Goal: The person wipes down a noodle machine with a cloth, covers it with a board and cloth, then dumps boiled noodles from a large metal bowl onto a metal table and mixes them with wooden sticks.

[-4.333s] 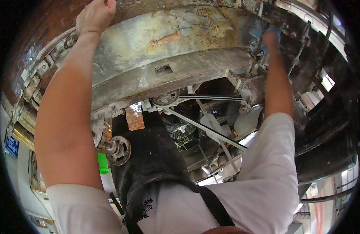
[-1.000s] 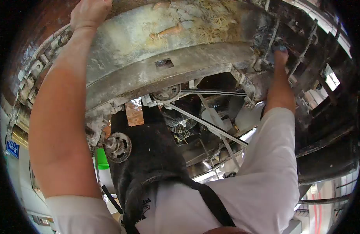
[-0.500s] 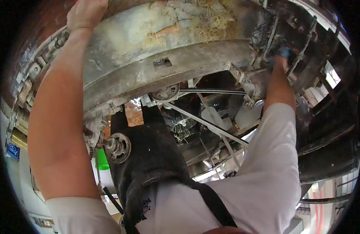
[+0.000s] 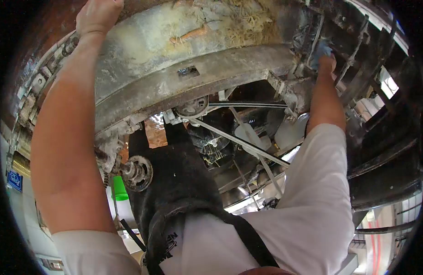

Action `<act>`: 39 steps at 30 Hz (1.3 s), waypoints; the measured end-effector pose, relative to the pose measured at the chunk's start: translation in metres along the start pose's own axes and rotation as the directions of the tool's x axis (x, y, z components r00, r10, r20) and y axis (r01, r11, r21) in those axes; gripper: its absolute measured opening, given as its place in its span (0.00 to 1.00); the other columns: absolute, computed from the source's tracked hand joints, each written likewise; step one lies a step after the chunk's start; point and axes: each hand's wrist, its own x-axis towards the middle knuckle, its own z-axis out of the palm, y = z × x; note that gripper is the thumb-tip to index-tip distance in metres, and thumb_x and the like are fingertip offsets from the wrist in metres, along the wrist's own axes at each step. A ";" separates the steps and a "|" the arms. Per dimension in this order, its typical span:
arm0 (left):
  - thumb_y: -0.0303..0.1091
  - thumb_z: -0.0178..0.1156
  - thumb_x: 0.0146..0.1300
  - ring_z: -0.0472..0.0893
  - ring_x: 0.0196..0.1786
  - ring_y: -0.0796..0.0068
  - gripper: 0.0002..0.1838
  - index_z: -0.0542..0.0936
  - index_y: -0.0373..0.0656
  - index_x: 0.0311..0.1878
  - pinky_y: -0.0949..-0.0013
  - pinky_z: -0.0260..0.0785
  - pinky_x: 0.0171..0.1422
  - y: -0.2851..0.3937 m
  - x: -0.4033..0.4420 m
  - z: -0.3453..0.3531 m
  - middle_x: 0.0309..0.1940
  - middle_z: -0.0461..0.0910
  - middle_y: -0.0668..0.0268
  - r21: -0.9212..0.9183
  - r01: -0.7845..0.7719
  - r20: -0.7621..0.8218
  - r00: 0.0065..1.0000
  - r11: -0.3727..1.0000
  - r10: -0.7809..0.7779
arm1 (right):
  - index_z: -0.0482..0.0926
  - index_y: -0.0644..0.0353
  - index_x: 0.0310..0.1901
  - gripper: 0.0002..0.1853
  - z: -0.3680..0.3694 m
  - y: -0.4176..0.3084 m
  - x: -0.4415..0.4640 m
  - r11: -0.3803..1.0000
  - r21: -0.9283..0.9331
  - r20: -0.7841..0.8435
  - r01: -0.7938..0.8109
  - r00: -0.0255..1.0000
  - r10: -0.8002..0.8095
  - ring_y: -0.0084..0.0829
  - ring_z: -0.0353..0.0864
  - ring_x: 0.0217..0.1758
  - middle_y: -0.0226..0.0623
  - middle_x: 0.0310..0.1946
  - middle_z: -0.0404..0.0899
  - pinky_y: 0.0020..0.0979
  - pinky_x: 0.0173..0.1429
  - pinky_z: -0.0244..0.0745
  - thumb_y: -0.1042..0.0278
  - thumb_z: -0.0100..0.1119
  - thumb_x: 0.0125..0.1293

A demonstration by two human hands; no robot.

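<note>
At the upper left, my left hand [image 4: 99, 17] is closed on the brown edge [image 4: 140, 6] of a large, dirty machine; the frame's top cuts off part of the fingers. My right hand [image 4: 328, 64] reaches into the dark framework at the upper right. It is closed on a blue cloth [image 4: 320, 51], next to grimy metal bars [image 4: 316, 39]. Between my arms lies a metal surface [image 4: 133, 52] coated with pale residue. Stringy yellowish debris [image 4: 252, 23] and an orange-brown scrap [image 4: 188, 35] stick to it.
Below the curved metal beam [image 4: 234, 62] are a pulley [image 4: 193, 106] and a drive belt [image 4: 239, 139]. A toothed wheel [image 4: 139, 173] sits close to my black apron [image 4: 175, 183]. A green container [image 4: 120, 189] stands lower left. Dark curved bars [image 4: 381, 162] run along the right.
My right hand and the blue cloth have shifted slightly up and left along the bars. My left hand stays on the edge, and the view has moved a little.
</note>
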 end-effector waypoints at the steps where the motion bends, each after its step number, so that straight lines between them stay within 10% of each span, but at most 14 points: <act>1: 0.45 0.54 0.66 0.82 0.43 0.47 0.15 0.80 0.43 0.37 0.50 0.74 0.49 0.000 0.001 -0.002 0.35 0.83 0.51 -0.005 -0.005 0.008 1.000 1.000 0.005 | 0.84 0.59 0.29 0.13 0.006 -0.002 -0.005 0.991 0.078 -0.042 -0.111 0.993 0.114 0.39 0.82 0.34 0.40 0.27 0.82 0.44 0.40 0.78 0.59 0.58 0.65; 9: 0.45 0.53 0.67 0.82 0.43 0.47 0.15 0.80 0.42 0.37 0.49 0.73 0.49 0.005 0.002 -0.008 0.35 0.83 0.50 0.023 0.033 0.047 0.998 0.999 -0.034 | 0.84 0.56 0.42 0.13 -0.005 -0.023 -0.024 0.998 -0.027 0.141 -0.056 0.988 0.059 0.42 0.84 0.39 0.41 0.33 0.85 0.44 0.47 0.78 0.59 0.53 0.68; 14: 0.45 0.53 0.67 0.82 0.43 0.46 0.16 0.79 0.41 0.37 0.48 0.73 0.49 -0.002 0.003 0.002 0.35 0.83 0.49 0.024 0.014 0.033 0.999 1.000 -0.015 | 0.83 0.55 0.50 0.17 0.031 0.014 0.003 0.693 -0.553 0.262 0.461 0.887 -0.381 0.44 0.86 0.41 0.41 0.36 0.86 0.44 0.51 0.78 0.58 0.50 0.69; 18: 0.56 0.46 0.68 0.80 0.52 0.46 0.22 0.78 0.52 0.53 0.49 0.72 0.55 -0.027 0.007 0.022 0.47 0.82 0.53 0.104 0.046 0.122 0.991 0.993 -0.058 | 0.84 0.58 0.48 0.16 0.048 0.033 0.079 0.907 -0.239 0.162 0.347 0.935 -0.316 0.40 0.85 0.47 0.39 0.42 0.86 0.43 0.57 0.76 0.58 0.51 0.69; 25: 0.61 0.43 0.69 0.79 0.58 0.49 0.28 0.76 0.59 0.62 0.51 0.71 0.61 -0.033 0.014 0.026 0.53 0.82 0.56 0.191 0.090 0.182 0.975 0.977 -0.126 | 0.84 0.57 0.47 0.16 -0.170 -0.067 0.071 0.699 -0.550 0.289 0.457 0.889 -0.354 0.37 0.84 0.51 0.41 0.48 0.84 0.45 0.57 0.75 0.58 0.52 0.67; 28: 0.44 0.53 0.66 0.81 0.43 0.45 0.15 0.79 0.41 0.36 0.48 0.72 0.49 -0.003 0.003 0.002 0.35 0.82 0.49 0.002 -0.015 0.003 1.000 1.000 0.015 | 0.85 0.57 0.45 0.13 -0.109 -0.055 0.101 0.814 -0.511 0.076 0.277 0.957 -0.278 0.40 0.85 0.48 0.43 0.44 0.85 0.46 0.54 0.77 0.61 0.55 0.66; 31: 0.44 0.54 0.66 0.81 0.43 0.45 0.15 0.79 0.41 0.36 0.48 0.72 0.49 0.000 0.001 0.002 0.34 0.82 0.49 0.029 -0.007 -0.020 1.000 1.000 0.007 | 0.85 0.57 0.43 0.13 -0.049 -0.065 0.108 0.943 -0.216 -0.135 0.252 0.949 -0.285 0.43 0.86 0.44 0.44 0.39 0.86 0.48 0.49 0.78 0.61 0.56 0.65; 34: 0.44 0.54 0.66 0.81 0.43 0.45 0.15 0.79 0.41 0.36 0.49 0.73 0.48 0.003 0.002 -0.005 0.35 0.82 0.48 -0.003 0.019 0.035 0.999 1.000 -0.019 | 0.84 0.59 0.43 0.14 -0.079 -0.068 0.118 0.787 -0.177 0.150 0.592 0.806 -0.573 0.46 0.86 0.43 0.46 0.37 0.86 0.49 0.47 0.79 0.59 0.56 0.65; 39: 0.44 0.54 0.66 0.81 0.43 0.45 0.15 0.80 0.42 0.37 0.49 0.73 0.48 -0.001 0.002 0.004 0.35 0.82 0.48 -0.007 0.002 -0.026 1.000 1.000 -0.002 | 0.83 0.60 0.45 0.15 -0.073 -0.066 0.101 0.936 -0.199 0.028 0.289 0.957 -0.290 0.51 0.85 0.44 0.49 0.38 0.85 0.50 0.48 0.79 0.60 0.56 0.64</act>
